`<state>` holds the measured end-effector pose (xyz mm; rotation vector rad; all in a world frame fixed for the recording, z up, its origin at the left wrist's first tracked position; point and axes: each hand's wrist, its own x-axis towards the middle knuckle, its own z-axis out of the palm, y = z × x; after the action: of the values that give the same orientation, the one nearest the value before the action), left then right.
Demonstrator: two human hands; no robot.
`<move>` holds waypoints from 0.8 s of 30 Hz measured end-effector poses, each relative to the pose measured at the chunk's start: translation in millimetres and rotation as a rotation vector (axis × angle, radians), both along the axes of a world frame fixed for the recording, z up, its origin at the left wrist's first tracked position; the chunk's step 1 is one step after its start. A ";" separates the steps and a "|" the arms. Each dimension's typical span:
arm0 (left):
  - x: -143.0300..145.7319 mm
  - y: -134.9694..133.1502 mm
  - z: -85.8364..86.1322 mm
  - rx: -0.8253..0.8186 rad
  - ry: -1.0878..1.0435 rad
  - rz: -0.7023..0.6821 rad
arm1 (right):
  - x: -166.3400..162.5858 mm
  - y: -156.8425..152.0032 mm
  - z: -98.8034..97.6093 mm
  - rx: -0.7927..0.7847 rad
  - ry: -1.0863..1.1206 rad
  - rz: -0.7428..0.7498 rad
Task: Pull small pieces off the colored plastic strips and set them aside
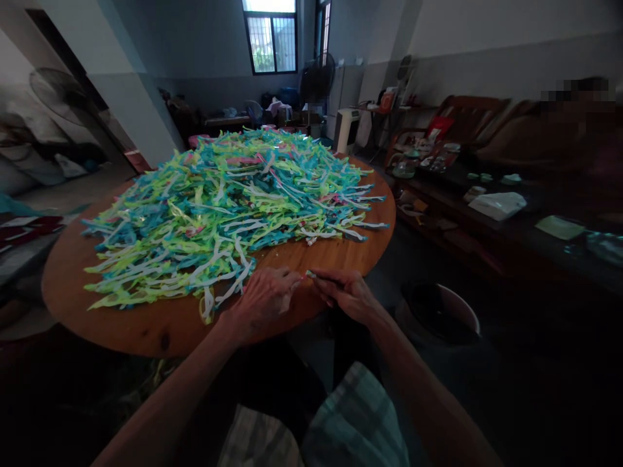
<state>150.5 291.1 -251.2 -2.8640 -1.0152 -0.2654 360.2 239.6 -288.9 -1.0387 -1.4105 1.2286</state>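
Over the near edge of the round wooden table [343,259], my two hands almost meet at the fingertips. My left hand [267,295] is closed, its fingers curled together beside the front of a heap of plastic strips [233,201]. My right hand [348,292] is closed in a pinch. A tiny pale and pink piece [307,275] shows between the fingertips, too small to name. The heap is a tangle of blue, yellow-green, white and a few pink strips. One loose yellow and white strip [207,306] lies near my left wrist.
At the right of the table stands a dark bucket with a pale rim [467,308]. A long low table [438,188] with jars and papers runs along the right, with a wooden chair [457,110] and a person behind it. A fan [58,94] is at the left.
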 end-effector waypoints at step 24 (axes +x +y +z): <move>-1.5 2.8 5.6 -0.044 0.071 -0.098 | 4.2 -2.8 -0.5 0.014 -0.082 -0.004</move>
<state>149.0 293.9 -245.6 -2.9437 -0.8808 -0.1491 364.4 236.8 -289.4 -1.0925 -1.4775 1.1828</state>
